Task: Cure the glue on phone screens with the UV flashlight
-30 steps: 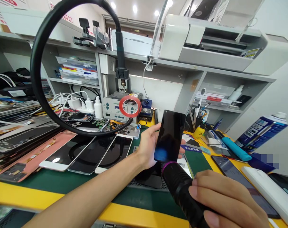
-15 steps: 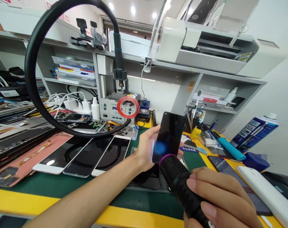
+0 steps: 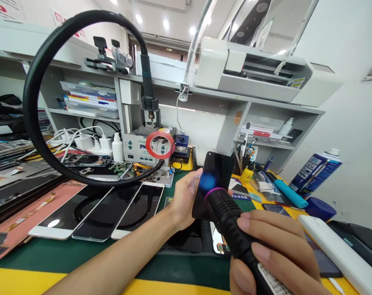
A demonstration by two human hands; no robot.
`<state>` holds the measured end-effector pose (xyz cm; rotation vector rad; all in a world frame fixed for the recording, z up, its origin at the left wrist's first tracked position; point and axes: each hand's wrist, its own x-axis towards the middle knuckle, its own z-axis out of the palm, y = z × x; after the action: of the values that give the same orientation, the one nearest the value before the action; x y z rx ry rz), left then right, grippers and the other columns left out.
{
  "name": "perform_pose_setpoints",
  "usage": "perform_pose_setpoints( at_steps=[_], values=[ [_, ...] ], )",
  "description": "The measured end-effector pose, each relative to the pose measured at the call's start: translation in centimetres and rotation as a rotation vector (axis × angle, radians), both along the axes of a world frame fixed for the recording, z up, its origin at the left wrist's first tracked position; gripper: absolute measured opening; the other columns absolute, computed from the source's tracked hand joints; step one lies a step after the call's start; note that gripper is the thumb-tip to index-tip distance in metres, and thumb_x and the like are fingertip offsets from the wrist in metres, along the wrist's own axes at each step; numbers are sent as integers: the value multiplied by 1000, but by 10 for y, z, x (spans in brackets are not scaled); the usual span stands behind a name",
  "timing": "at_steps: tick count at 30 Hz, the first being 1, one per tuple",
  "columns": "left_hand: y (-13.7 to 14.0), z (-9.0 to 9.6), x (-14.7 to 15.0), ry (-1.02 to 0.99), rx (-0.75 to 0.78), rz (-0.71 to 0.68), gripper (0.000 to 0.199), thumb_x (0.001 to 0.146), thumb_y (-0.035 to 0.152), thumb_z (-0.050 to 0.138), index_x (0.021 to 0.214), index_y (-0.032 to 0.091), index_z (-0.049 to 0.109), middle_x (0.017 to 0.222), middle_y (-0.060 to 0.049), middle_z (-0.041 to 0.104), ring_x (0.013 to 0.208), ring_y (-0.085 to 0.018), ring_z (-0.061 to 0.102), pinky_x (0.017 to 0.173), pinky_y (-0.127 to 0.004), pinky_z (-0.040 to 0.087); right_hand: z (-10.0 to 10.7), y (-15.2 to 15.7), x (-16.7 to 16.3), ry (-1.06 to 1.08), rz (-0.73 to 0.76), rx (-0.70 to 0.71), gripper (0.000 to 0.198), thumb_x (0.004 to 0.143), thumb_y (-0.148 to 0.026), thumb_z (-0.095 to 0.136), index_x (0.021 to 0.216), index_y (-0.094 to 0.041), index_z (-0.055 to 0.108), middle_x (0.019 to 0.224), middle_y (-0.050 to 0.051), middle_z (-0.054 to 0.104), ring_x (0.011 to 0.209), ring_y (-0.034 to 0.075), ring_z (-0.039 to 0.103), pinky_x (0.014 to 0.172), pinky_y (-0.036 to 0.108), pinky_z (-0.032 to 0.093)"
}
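Note:
My left hand [image 3: 185,200] grips a black phone screen [image 3: 215,169] by its left edge, holding it tilted up above the bench. My right hand [image 3: 278,246] is wrapped around a black flashlight [image 3: 231,221] with a purple ring at its head. The flashlight's head is close to the screen's face, and a blue-violet glow shows on the glass. Below them another dark panel [image 3: 187,237] lies on a perforated black mat [image 3: 208,229], partly hidden by my left hand and the held screen.
Several phone screens [image 3: 96,209] lie to the left. A hot air station [image 3: 136,143] with a looping black hose [image 3: 29,102] and red tape roll [image 3: 159,144] stands behind. To the right are a spray can [image 3: 316,172], a turquoise roll [image 3: 290,193] and a white bar-shaped device [image 3: 339,250].
The blue glow has moved up the screen as the flashlight shifted toward the screen's upper part. The camera view has turned slightly, so the bench things sit lower and further left.

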<state>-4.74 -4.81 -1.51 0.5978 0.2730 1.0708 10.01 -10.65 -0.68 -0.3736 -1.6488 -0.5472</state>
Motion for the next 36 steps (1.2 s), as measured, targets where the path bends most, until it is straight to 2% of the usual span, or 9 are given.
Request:
perform_pose_setpoints(
  at_steps=[6,10,15,21,27,36],
  values=[
    [-2,-1,3,21,-16,45,48,92,44,48,111,9,74,86,-12,76,74,-27,70,79,-36,50,2,5,1,31,-3,-16,26,93,-37,60,82,-19,45,100,3,58,92,15,62,73,38,61],
    [-4,-1,2,40,-1,51,47,93,45,49,112,9,74,87,-12,76,75,-27,70,81,-35,50,5,12,7,25,48,35,18,88,-23,67,85,-17,50,110,6,61,99,19,64,78,42,61],
    [-4,-2,3,61,1,39,47,93,45,50,112,10,74,87,-11,76,76,-27,70,81,-35,50,14,18,8,5,85,104,17,82,-5,68,84,-13,53,108,12,62,98,23,67,76,45,62],
    [-5,-2,3,71,-20,61,45,92,44,52,110,9,75,87,-12,77,76,-27,71,81,-36,50,19,22,14,-86,104,128,16,83,-11,69,86,-12,53,109,12,62,101,25,67,75,45,64],
    [-6,-1,4,66,-20,66,45,91,44,55,111,9,75,90,-12,77,80,-29,72,84,-37,50,19,15,12,-14,77,36,18,83,-9,69,90,-14,53,107,10,63,100,24,67,78,48,63],
    [-6,-3,4,68,-13,62,44,92,44,54,112,10,74,91,-12,77,82,-28,72,85,-38,52,19,15,10,-5,91,70,17,84,-7,68,88,-13,52,107,11,63,99,24,67,77,47,63]
  ],
)
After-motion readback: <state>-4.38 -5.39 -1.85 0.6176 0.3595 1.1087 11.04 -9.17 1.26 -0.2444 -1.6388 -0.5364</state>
